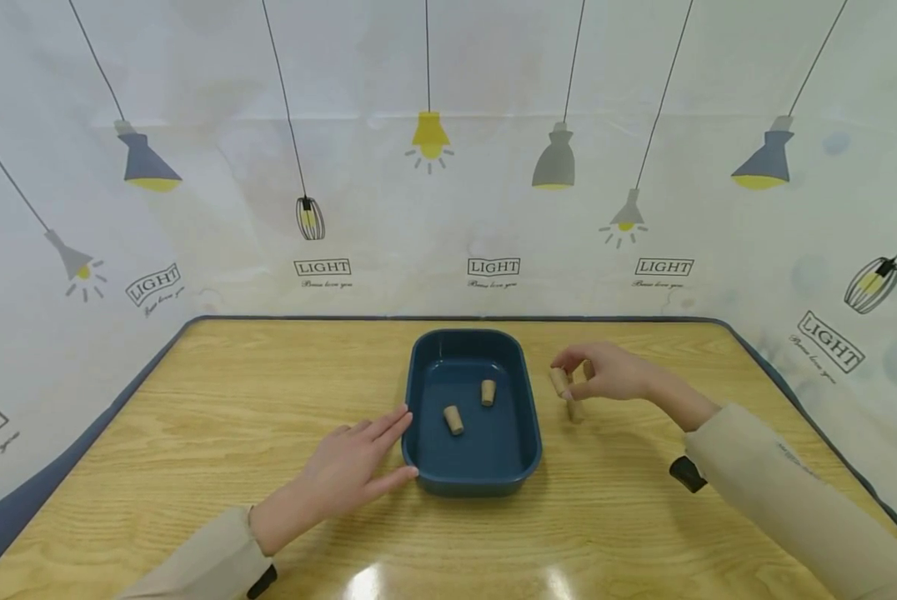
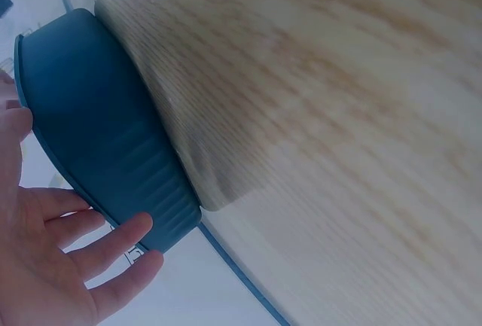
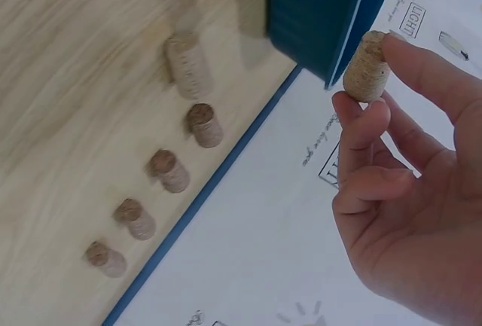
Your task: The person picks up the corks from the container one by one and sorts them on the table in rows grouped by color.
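A dark blue rectangular tray [image 1: 467, 485] stands on the wooden table. Inside it lie two corks, one nearer [image 1: 453, 420] and one farther right [image 1: 488, 392]. My left hand [image 1: 347, 467] touches the tray's left side with extended, spread fingers; the left wrist view shows them along its outer wall and rim. To the right of the tray, my right hand [image 1: 609, 372] pinches a cork [image 3: 367, 68] between thumb and fingertips, above the table. Several more corks [image 3: 188, 65] stand in a row on the table, mostly hidden by the right hand in the head view.
The wooden table [image 1: 268, 375] has a dark blue edge. Behind and beside it hangs a pale backdrop [image 1: 388, 217] printed with lamps and lettering. A black piece [image 1: 689, 473] sits under the right sleeve's cuff.
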